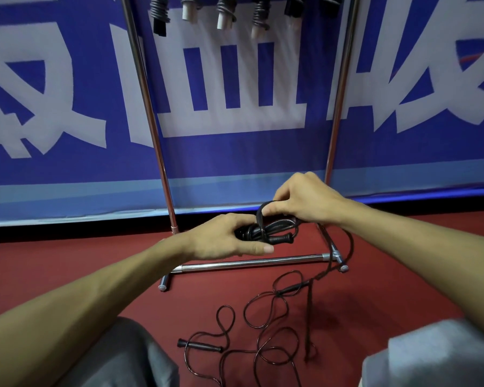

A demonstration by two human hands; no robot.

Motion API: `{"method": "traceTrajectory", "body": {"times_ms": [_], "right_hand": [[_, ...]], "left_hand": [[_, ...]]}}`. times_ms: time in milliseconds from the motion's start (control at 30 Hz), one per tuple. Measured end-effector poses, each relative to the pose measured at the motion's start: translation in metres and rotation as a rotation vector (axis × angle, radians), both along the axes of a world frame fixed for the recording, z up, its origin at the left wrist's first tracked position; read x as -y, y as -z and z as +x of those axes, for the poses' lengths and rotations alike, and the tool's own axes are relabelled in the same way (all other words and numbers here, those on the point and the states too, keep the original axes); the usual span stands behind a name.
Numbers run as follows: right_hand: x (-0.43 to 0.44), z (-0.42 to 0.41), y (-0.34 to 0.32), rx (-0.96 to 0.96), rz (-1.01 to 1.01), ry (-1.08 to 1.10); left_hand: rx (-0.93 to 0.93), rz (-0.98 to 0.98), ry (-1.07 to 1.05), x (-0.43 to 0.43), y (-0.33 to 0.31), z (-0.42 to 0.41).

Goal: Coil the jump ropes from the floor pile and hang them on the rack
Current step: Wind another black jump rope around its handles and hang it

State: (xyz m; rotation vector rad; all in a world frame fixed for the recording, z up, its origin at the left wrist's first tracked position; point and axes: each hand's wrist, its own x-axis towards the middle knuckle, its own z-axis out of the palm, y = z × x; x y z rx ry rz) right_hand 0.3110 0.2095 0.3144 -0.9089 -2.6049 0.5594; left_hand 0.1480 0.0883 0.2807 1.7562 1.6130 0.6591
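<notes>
Risk: a strand trails from the held bundle (274, 229) across the right foot of the rack (249, 264) and could snag on lifting. The wrap loop could slip, since the right hand (305, 199) only pinches it while the left hand (224, 238) clamps the coils, in front of the rack.

Count: one rack; six hanging ropes (225, 12), far, cropped; floor tangle (274, 356), near, rope count unclear; two floor handles (199, 346).

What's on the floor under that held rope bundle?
Under the rope bundle: the rack's base bar and loose jump ropes on red floor. The left hand and knees cover some floor; more may hide there.
</notes>
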Motion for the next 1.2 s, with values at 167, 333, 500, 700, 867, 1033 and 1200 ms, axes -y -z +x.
{"method": "traceTrajectory", "body": {"times_ms": [167,333,500,700,867,1033,1200], "right_hand": [[-0.003,0.0,0.012,0.064,-0.078,-0.03],[0.012,-0.007,0.018,0.069,-0.585,-0.116],[0.025,-0.016,0.01,0.201,-0.524,-0.207],[0.038,-0.024,-0.011,0.435,0.138,-0.296],[0.042,-0.021,-0.022,0.374,0.574,-0.387],[0.038,-0.017,-0.016,0.261,0.653,-0.378],[0.015,-0.008,-0.014,0.025,0.347,-0.134]], "left_hand": [[0.234,0.05,-0.118,0.005,-0.008,-0.004],[0.488,0.199,-0.343,-0.003,-0.011,-0.014],[0.628,0.247,-0.501,-0.009,-0.009,-0.021],[0.553,0.227,-0.58,-0.014,0.001,-0.034],[-0.044,0.218,-0.429,-0.01,0.007,-0.044],[-0.355,0.17,-0.12,-0.009,0.011,-0.032],[-0.192,0.087,-0.031,-0.004,0.007,-0.015]]}}
